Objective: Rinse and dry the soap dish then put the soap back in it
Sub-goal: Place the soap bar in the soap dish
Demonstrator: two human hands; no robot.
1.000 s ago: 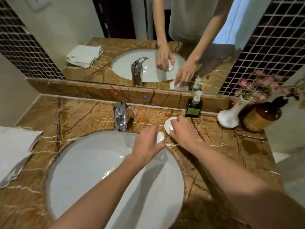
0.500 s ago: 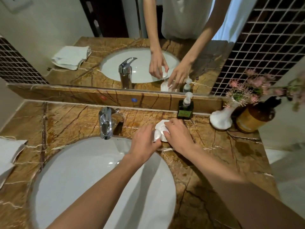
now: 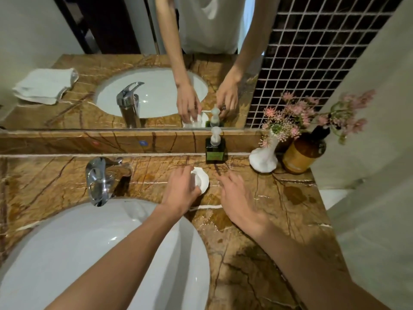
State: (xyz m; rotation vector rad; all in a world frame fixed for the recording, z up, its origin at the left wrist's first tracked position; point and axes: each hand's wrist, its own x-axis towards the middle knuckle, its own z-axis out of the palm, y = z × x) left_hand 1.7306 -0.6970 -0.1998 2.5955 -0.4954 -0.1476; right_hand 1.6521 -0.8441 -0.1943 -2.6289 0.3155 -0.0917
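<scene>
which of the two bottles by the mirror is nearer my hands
The green pump bottle, straight behind the soap dish; the amber bottle stands far right, beyond the vase.

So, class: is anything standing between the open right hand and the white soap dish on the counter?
Nothing visible does. The right hand hangs open just right of the soap dish, with only bare marble counter between them. The left hand covers the dish's left side, and the green pump bottle stands behind, out of the way.

Bathroom, marble vanity counter (image 3: 279, 220), white basin (image 3: 89, 253), chrome tap (image 3: 100, 180), wall mirror (image 3: 111, 30)
</scene>
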